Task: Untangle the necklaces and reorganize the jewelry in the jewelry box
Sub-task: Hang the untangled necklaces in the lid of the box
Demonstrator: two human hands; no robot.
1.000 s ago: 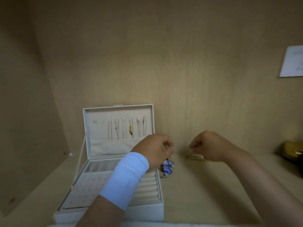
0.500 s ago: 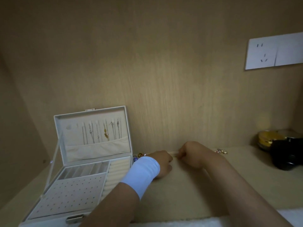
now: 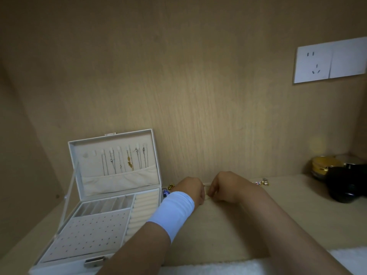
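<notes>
The open jewelry box (image 3: pixel 95 231) sits at the left of the wooden desktop (image 3: pixel 228 231), its upright lid (image 3: pixel 87 155) holding a row of hanging necklaces (image 3: pixel 123 161), and dark jars (image 3: pixel 345 183) stand far right. Just right of the box, the left hand (image 3: pixel 190 190), a white wristband (image 3: pixel 172 213) on its wrist, and the right hand (image 3: pixel 224 188) rest almost touching, fingers curled in. A thin pale strand (image 3: pixel 206 184) runs between them, seemingly pinched by both though the fingertips are hidden; a blue-and-gold trinket (image 3: pixel 167 189) lies beside the box and small charms (image 3: pixel 262 183) behind the right wrist.
</notes>
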